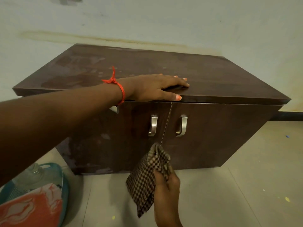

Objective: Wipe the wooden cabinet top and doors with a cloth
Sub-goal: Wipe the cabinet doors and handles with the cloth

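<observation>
A low dark-brown wooden cabinet [213,76] stands on the floor against the wall, its top dusty and smudged. Two doors face me, each with a metal handle: the left handle [153,126] and the right handle [182,125]. My left hand [152,88] lies flat on the front edge of the top, fingers spread, thumb hooked over the edge, a red thread at the wrist. My right hand [165,189] is low in front of the doors and grips a brown checked cloth [146,181], which hangs folded just off the door seam.
A teal plastic basin [54,171] with orange-and-white fabric [31,208] sits on the tiled floor at the lower left, close to the cabinet's left corner. The pale wall rises behind the cabinet. Bare tile floor spreads to the right.
</observation>
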